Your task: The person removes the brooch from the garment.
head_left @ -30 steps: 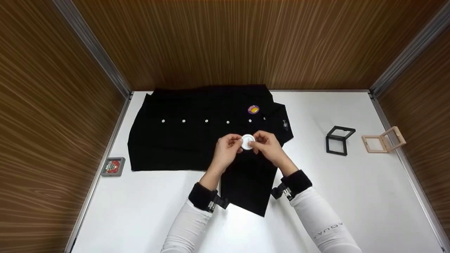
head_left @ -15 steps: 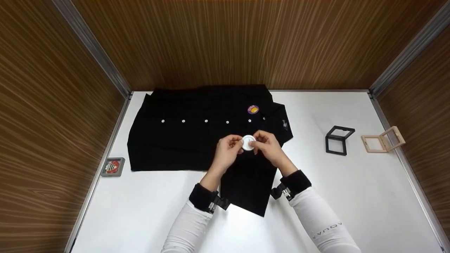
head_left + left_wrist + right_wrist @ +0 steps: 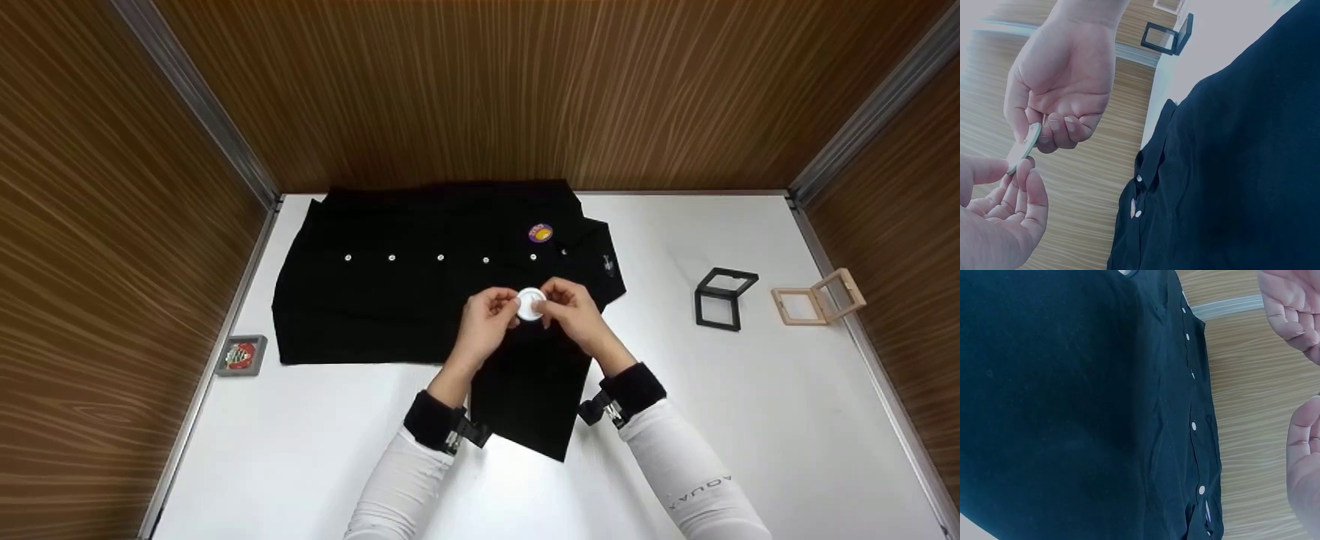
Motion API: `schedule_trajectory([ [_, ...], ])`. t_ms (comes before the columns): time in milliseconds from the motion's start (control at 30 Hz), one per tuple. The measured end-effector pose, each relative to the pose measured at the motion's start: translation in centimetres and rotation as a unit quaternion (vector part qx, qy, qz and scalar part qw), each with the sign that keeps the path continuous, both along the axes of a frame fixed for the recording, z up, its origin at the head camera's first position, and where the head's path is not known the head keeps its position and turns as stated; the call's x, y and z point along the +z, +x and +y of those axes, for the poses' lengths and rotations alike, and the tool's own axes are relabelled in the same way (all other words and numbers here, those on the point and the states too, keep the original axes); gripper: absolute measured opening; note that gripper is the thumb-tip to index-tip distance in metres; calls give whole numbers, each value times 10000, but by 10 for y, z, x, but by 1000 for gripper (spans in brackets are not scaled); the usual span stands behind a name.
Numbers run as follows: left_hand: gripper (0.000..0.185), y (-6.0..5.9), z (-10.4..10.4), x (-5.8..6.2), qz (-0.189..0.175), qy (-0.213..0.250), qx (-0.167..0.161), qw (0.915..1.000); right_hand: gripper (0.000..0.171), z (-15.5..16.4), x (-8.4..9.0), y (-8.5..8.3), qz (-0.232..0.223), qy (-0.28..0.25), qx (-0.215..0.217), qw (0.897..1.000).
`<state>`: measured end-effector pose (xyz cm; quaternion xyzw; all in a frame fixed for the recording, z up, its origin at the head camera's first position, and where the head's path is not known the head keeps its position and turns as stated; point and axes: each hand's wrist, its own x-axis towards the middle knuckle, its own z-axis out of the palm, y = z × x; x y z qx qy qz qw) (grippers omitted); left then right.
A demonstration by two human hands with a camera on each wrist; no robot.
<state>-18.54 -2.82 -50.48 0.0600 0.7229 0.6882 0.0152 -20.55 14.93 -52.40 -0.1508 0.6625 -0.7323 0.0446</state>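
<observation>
Between both hands, above a black button-up shirt (image 3: 375,307), is a white round disc (image 3: 530,295) with a raised rim. My left hand (image 3: 480,326) pinches its left edge between thumb and fingers. On the opposite edge, my right hand (image 3: 581,319) pinches it, the thumb lying over its face. The left wrist view shows the disc (image 3: 1028,143) nearly edge-on, thin and pale. Only parts of the hands appear at the right border of the right wrist view, where the disc is cut off. A purple and yellow round badge (image 3: 540,233) sits on the shirt's chest near the collar.
The shirt lies flat on a white table (image 3: 315,450), one sleeve (image 3: 529,412) towards me. An open black frame (image 3: 718,309) and an open beige frame (image 3: 802,306) stand at the right. A grey case (image 3: 257,358) with a red badge lies at the left edge. Wood-grain walls (image 3: 480,90) surround the table.
Both hands stay in nearly the same place with the disc between them. Nothing else has visibly moved.
</observation>
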Motion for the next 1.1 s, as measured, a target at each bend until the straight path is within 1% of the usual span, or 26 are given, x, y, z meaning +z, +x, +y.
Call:
schedule_trajectory([
  [100, 13, 0, -1, 0, -1, 31, 10, 10000, 6, 1, 2, 1, 87, 300, -4, 9995],
  [167, 14, 0, -2, 0, 12, 108, 6, 9999, 9, 1, 5, 2, 236, 545, -18, 9982],
  [233, 16, -1, -3, 0, -27, 277, -8, 9996, 10, 1, 14, 7, 454, 770, -38, 9960],
  [333, 19, -2, -4, 1, -157, 660, -48, 9977, 9, 0, 28, 15, 828, 1026, -109, 9912],
  [400, 20, -2, -4, 2, -251, 882, -55, 9958, 9, -1, 35, 20, 1017, 1071, -158, 9889],
  [467, 20, -3, -4, 3, -291, 1013, -55, 9944, 9, -2, 36, 22, 1121, 1043, -210, 9880],
  [667, 16, -3, -4, 4, -329, 1207, -24, 9921, 9, -1, 32, 23, 1334, 920, -342, 9862],
  [733, 15, -3, -4, 4, -383, 1318, -19, 9905, 9, 0, 30, 22, 1300, 903, -346, 9868],
  [800, 16, -3, -4, 4, -449, 1418, -17, 9889, 11, 1, 29, 22, 1172, 862, -308, 9889],
  [867, 19, -3, -4, 3, -503, 1384, -25, 9891, 14, 2, 29, 23, 992, 759, -205, 9920],
  [933, 23, -4, -5, 2, -478, 1214, -49, 9914, 16, 3, 27, 22, 792, 597, -95, 9950],
  [1033, 26, -4, -6, -2, -327, 763, -82, 9965, 17, 6, 18, 19, 466, 237, -6, 9986],
  [1100, 28, -4, -7, -4, -218, 570, -114, 9981, 17, 7, 11, 17, 283, 35, 1, 9996],
])
